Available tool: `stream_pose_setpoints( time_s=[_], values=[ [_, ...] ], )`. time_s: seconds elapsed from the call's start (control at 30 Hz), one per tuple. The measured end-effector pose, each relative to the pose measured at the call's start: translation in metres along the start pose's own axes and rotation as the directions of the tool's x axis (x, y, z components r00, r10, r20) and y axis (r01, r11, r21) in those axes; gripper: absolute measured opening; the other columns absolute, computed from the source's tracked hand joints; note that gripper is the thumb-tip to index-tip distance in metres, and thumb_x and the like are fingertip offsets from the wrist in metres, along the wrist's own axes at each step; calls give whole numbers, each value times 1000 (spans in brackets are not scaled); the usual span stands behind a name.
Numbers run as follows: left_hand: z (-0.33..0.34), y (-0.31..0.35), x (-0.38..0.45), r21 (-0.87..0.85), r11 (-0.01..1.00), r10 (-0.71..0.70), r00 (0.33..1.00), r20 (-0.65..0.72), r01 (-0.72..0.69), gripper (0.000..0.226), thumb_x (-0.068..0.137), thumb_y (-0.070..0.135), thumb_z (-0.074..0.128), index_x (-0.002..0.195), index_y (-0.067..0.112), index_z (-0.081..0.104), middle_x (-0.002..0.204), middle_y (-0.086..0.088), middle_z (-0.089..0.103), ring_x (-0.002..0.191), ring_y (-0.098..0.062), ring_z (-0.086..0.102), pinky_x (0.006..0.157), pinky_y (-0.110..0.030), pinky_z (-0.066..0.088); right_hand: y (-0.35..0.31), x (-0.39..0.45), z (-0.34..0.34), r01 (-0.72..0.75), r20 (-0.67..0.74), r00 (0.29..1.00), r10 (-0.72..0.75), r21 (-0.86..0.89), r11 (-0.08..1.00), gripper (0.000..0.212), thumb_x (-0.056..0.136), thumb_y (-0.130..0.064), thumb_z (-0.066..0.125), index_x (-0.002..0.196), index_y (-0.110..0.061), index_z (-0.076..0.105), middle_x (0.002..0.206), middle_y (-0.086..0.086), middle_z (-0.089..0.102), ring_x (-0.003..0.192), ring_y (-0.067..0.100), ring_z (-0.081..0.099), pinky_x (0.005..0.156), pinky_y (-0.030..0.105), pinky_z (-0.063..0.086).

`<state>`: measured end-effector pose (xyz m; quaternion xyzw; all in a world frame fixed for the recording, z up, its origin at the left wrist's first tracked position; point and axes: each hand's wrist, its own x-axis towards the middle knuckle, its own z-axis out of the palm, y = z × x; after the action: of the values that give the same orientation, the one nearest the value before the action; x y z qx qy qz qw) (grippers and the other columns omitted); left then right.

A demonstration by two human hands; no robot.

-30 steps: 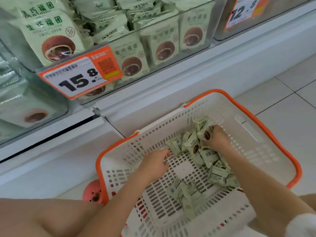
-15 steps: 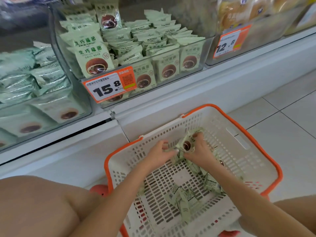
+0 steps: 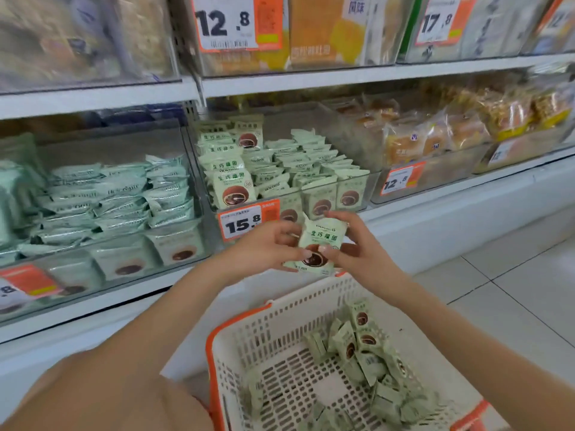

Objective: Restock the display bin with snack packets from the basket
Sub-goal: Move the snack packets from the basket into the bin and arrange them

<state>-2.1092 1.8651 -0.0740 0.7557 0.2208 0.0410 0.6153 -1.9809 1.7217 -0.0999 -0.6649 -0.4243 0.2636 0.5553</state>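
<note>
Both hands were up in front of the shelf, sharing a small stack of packets. L hand gripped the held packets from the left side, thumb across the front near the bottom. R hand gripped them from the right, thumb on the front and fingers curled behind. Front packet was pale green w/ a dark round cake printed low on it; it looked like more than one packet, since a second edge showed below, but the count was hard to tell. They were held above the basket's far rim and just in front of the 15.8 price tag.

That tag hung on the clear display bin, mid shelf, already well filled w/ the same green packets, some upright at the front, others lying flat behind.

Below the hands, the white basket w/ orange rim sat on the floor, w/ loose packets piled mostly on its right side and a few at the near left.

Left of the bin was another bin of bluish-green packs; right of it, a bread bin tagged 12.8.
</note>
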Motion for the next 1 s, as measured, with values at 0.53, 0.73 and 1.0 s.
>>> stream_pose_setpoints(
  time_s=[0.53, 0.73, 1.0],
  values=[
    [-81, -19, 29, 999, 39, 671, 742, -5, -29, 37, 76, 41, 54, 98, 17, 72, 123, -7, 63, 122, -26, 52, 108, -49, 23, -62, 265, 13, -53, -253, 967, -32, -321, 946, 59, 69, -36, 82, 104, 5, 60, 105, 20, 66, 101, 35, 63, 85, 54, 52],
    [-84, -22, 30, 1000, -21, 668, 744, 15, -2, 32, 80, 40, 58, 100, 17, 68, 131, -8, 58, 128, -25, 46, 109, -46, 25, -40, 300, 49, -44, -171, 984, -40, -461, 886, 47, 79, -35, 74, 107, -1, 59, 106, 17, 63, 107, 32, 58, 83, 35, 47],
    [-83, -21, 30, 999, -31, 658, 753, 8, 17, 32, 84, 38, 53, 103, 17, 67, 131, -7, 58, 129, -24, 46, 109, -45, 25, -26, 294, 62, -7, -196, 977, -85, -429, 903, 73, 71, -28, 82, 128, -12, 40, 108, 8, 60, 101, 24, 58, 85, 35, 48]
  ],
)
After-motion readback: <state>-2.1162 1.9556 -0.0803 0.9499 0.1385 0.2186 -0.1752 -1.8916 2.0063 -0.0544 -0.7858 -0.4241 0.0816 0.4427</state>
